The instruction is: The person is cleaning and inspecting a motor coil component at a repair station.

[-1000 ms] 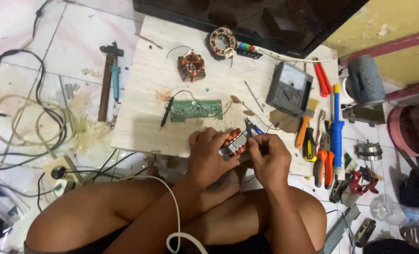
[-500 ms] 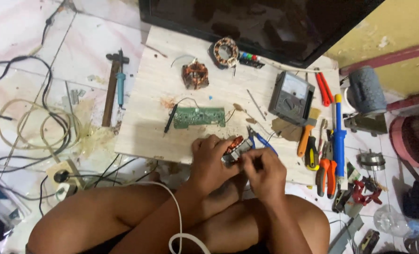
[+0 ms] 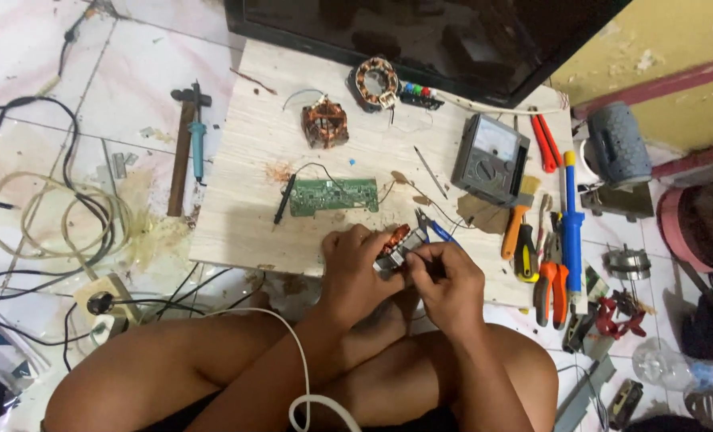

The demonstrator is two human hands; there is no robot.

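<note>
A small coil [image 3: 395, 242] of glossy copper wire on dull grey metal is held at the board's near edge. The board [image 3: 260, 216] is seen as pale, matt wood-grain laminate. A green circuit board [image 3: 334, 196] with a slightly glossy finish lies near its middle. Toward the far edge, a rotor [image 3: 324, 123] of rusty-looking copper and a stator [image 3: 376, 82] wound with shiny copper wire are seen. A meter [image 3: 491, 158] of matt grey plastic sits near the right edge, beside pliers [image 3: 545, 282] with smooth orange plastic grips. A hammer [image 3: 182, 148] with a brown wooden handle lies on glossy floor tiles [image 3: 132, 72].
</note>
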